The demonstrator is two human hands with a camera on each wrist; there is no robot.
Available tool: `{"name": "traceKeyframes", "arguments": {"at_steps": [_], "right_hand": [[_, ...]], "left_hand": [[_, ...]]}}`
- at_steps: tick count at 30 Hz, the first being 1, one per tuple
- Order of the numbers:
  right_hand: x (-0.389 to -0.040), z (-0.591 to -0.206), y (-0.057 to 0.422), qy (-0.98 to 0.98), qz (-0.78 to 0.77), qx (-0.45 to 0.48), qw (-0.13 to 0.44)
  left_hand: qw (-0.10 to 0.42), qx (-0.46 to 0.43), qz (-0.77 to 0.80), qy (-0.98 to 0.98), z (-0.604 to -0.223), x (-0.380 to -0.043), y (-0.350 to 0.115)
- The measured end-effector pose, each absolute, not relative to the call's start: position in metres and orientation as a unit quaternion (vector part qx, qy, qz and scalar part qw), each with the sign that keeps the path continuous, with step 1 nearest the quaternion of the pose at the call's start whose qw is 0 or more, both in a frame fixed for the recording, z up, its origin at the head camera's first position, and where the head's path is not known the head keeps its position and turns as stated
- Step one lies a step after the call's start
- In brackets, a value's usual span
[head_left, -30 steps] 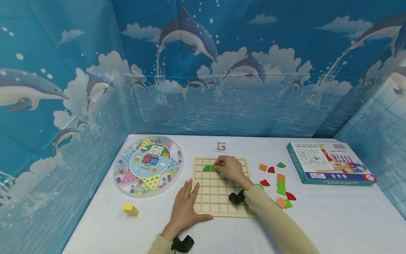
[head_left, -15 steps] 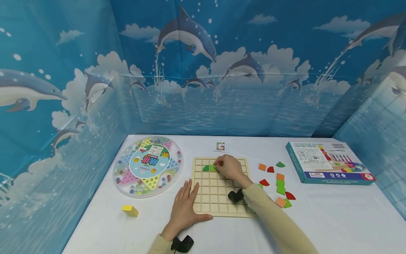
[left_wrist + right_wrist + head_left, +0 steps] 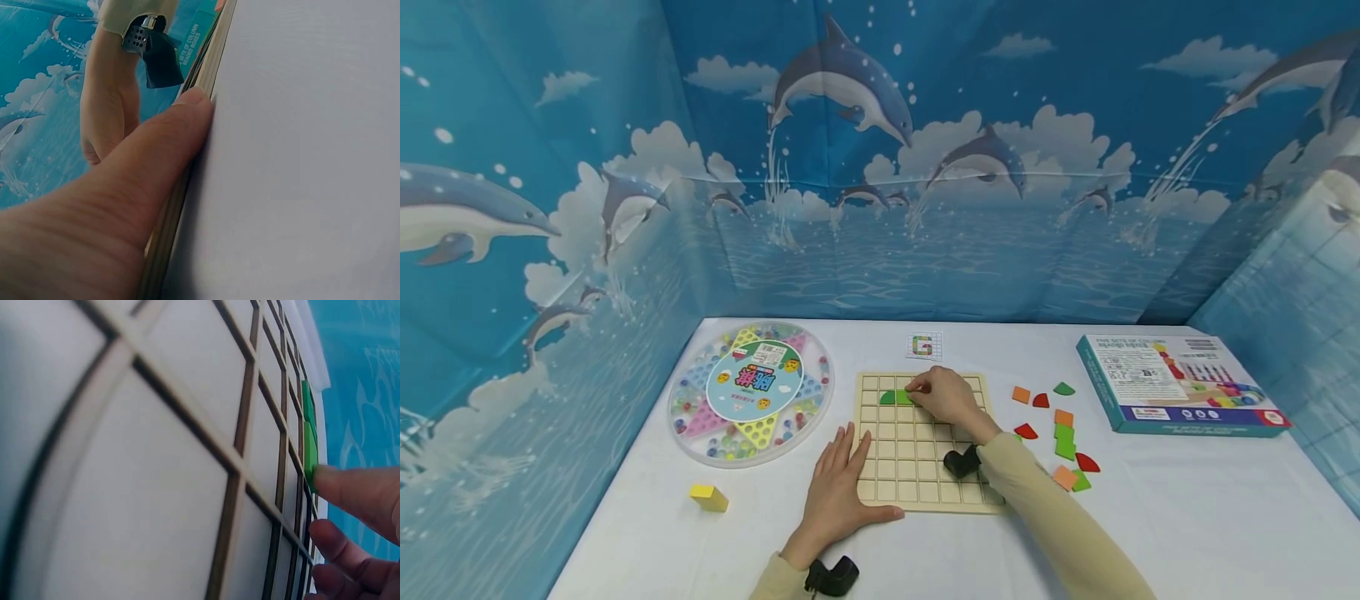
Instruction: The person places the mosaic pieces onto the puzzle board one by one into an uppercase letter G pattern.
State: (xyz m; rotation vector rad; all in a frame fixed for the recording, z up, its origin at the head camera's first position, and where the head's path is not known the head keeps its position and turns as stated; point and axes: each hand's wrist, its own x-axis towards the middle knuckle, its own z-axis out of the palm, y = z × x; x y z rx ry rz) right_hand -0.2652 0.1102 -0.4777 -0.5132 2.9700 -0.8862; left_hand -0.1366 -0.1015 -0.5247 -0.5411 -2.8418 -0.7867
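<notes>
light-green square tile [image 3: 904,397] resting at the right hand's [image 3: 946,397] fingertips

the tile is lying in the far part of a pale wooden square board [image 3: 898,452] with a raised grid, just right of a dark-green quarter-round tile [image 3: 888,398]. the right hand is bending its fingers, and one fingertip is touching the tile's end; whether thumb and finger are pinching it, i cannot tell. the left hand [image 3: 837,492] is spreading its thumb away from its straight fingers, resting the fingers at the board's left edge and touching the near edge with the thumb.

to the right, orange square tiles [image 3: 1021,394], red quarter-round tiles [image 3: 1087,463] and more green tiles [image 3: 1065,448] are lying scattered on a white tablecloth [image 3: 1195,525]. farther right, a teal-and-white cardboard box [image 3: 1180,383] is lying flat. beyond the board, a small white card [image 3: 923,346] is showing a coloured pattern. to the left, a round clear plastic game disc [image 3: 755,381] is lying near a yellow rectangular block [image 3: 709,497].
</notes>
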Motion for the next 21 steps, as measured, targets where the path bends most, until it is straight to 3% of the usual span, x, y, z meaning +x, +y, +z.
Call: {"name": "traceKeyframes", "arguments": {"at_steps": [5, 10, 21], "right_hand": [[-0.261, -0.477, 0.123, 0.921, -0.338, -0.195, 0.007], [-0.255, -0.473, 0.151, 0.902, -0.378, -0.204, -0.028], [-0.248, -0.467, 0.223, 0.936, -0.337, -0.08, -0.057]], "left_hand": [[0.069, -0.18, -0.262, -0.946, -0.524, -0.137, -0.1], [0.059, -0.178, -0.261, -0.947, -0.523, -0.137, -0.099], [0.052, -0.172, -0.268, -0.947, -0.523, -0.136, -0.101]]}}
